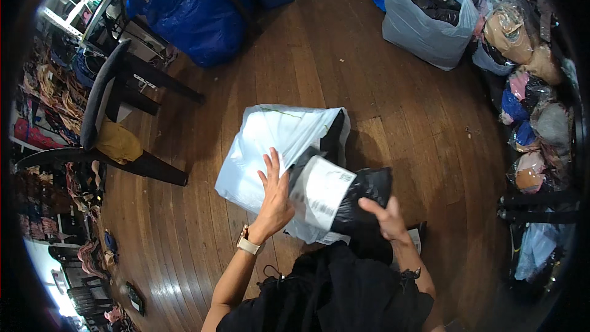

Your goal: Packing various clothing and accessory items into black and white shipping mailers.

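Observation:
A white plastic bag point(258, 147) lies on the floor before me, its mouth turned to the right with black packaging showing inside. My right hand point(391, 219) grips the right end of a black plastic mailer point(343, 193), thumb on top. A white shipping label point(320, 189) with printed writing and codes covers part of the mailer. The mailer's left end lies over the bag's opening. My left hand point(276, 193) rests against the bag beside the mailer, its fingers spread; its palm side is hidden.
Dark chair legs point(161, 170) stand at left, a mustard cloth point(119, 143) by them. Blue bags point(198, 14) sit at the upper left; a grey plastic bag point(421, 32) of black packages at the upper right. Plastic-wrapped bundles point(530, 124) line the right side. The floor point(207, 147) is wooden.

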The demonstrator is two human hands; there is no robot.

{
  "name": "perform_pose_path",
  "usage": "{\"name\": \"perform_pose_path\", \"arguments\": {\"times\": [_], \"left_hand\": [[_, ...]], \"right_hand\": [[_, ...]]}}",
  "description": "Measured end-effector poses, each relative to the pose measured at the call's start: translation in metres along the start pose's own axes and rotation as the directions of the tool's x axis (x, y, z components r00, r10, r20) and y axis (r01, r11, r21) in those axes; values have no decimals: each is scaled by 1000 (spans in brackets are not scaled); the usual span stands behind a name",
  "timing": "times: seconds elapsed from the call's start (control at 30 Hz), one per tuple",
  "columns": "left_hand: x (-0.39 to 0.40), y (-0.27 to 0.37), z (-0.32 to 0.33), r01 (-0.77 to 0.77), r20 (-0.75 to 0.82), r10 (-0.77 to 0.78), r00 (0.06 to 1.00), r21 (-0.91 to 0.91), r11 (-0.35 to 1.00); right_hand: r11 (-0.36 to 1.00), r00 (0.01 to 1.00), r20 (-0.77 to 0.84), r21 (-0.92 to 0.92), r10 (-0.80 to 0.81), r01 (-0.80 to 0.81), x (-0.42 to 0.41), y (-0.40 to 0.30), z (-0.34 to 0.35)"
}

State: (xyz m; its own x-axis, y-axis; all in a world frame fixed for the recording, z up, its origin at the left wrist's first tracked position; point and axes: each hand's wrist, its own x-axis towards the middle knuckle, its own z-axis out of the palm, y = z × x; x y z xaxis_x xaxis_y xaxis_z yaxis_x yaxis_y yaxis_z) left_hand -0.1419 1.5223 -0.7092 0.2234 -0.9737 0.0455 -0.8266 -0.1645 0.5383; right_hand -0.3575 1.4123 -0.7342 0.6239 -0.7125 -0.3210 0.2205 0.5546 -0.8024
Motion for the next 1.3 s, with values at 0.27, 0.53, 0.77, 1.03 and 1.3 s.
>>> {"name": "perform_pose_path", "arguments": {"times": [0.27,0.53,0.77,1.03,1.3], "left_hand": [[0,30,1,-103,26,106,994,-86,991],[-3,-46,-7,63,-103,-26,994,375,925],[-6,-65,29,50,6,-63,998,536,843],[-1,-47,7,174,-216,-112,970,294,940],[15,-33,4,105,-112,-77,991,267,958]], "right_hand": [[998,900,431,6,-58,61,95,110,96],[964,744,615,-196,262,-178,101,100,76],[600,993,-88,-792,76,-116,47,48,-67],[799,954,155,-589,257,-119,7,82,-59],[964,988,-147,-253,43,-80,-31,-4,-107]]}}
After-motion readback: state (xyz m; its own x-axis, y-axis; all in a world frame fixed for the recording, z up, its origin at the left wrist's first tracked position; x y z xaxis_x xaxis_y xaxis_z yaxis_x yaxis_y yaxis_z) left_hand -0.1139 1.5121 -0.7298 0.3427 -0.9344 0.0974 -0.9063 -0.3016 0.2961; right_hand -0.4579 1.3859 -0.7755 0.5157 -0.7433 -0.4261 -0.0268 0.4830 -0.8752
